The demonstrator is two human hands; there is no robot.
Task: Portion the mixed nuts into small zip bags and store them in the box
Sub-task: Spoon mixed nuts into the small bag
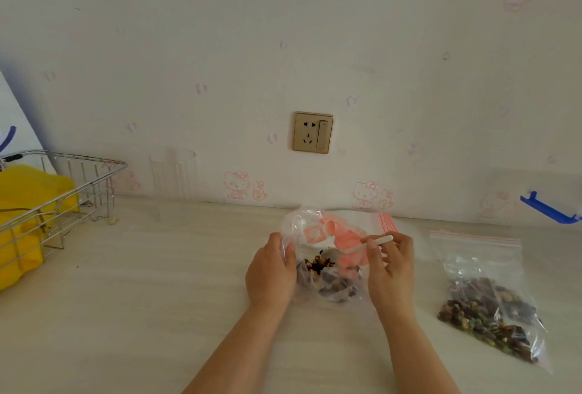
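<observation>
Item, mid-portioning: I am gripping the open bag (318,255) with my left hand (271,271), my right hand (390,264) pinching the spoon (356,248) inside; one filled bag (485,299) lying at right, unboxed.

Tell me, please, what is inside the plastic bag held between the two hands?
Mixed nuts and the bowl of a white spoon show inside the plastic bag. The left hand covers the bag's left side.
</observation>
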